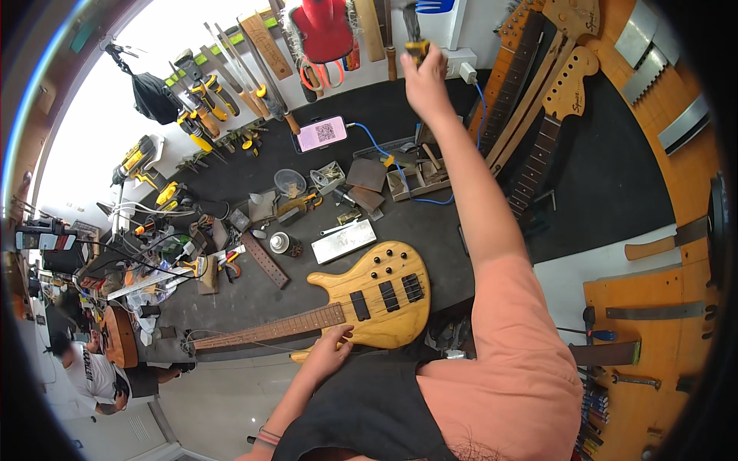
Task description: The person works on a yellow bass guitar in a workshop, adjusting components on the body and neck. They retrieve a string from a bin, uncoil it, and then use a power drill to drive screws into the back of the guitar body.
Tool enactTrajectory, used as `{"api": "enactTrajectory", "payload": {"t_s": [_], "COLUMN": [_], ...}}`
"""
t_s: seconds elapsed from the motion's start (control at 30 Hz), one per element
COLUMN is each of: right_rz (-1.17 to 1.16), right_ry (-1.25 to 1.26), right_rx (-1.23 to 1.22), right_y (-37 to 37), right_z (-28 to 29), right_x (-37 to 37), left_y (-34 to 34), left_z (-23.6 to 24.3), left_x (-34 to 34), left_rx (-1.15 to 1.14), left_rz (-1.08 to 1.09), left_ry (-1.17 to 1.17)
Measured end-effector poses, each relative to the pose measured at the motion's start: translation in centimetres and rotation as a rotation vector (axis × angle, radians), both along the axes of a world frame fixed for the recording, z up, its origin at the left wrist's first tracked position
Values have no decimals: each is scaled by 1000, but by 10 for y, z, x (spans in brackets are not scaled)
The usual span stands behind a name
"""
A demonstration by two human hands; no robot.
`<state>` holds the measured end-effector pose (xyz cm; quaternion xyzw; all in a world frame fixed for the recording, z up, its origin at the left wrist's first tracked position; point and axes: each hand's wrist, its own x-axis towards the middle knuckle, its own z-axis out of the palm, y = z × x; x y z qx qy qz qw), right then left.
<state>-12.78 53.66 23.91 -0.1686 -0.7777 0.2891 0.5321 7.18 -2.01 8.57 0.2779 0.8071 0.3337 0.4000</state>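
A natural-wood bass guitar [401, 326] lies on the dark bench, its neck pointing left. By the neck joint my left hand [330, 352] rests at the body's near edge, its fingers loosely spread over the wood. Thin strings run along the neck, and one seems to hang loose below it. My right arm reaches far across the bench to the wall. There my right hand [427, 83] is closed around a tool with a yellow and black handle [417, 51]. The tool's dark upper part is blurred, so its exact kind is unclear.
Beyond the bass lie a whitish block [344, 241], a spray can [281, 243] and a phone [321, 134] with a blue cable. Guitar necks [538, 157] lean at the right. Hand tools hang on the walls. A person [92, 376] sits at far left with a guitar.
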Motion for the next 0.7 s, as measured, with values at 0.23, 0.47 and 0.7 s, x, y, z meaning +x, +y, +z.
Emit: {"api": "enactTrajectory", "payload": {"t_s": [0.23, 0.47, 0.7], "right_rz": [-110, -190, -32], "right_ry": [153, -23, -96], "right_rx": [103, 96, 219], "right_y": [58, 87, 33], "right_z": [17, 18, -6], "right_x": [-67, -82, 7], "left_y": [-14, -8, 60], "left_z": [-22, -19, -23], "left_x": [5, 3, -18], "left_rx": [-29, -66, 66], "left_rz": [29, -22, -227], "left_ry": [80, -20, 509]}}
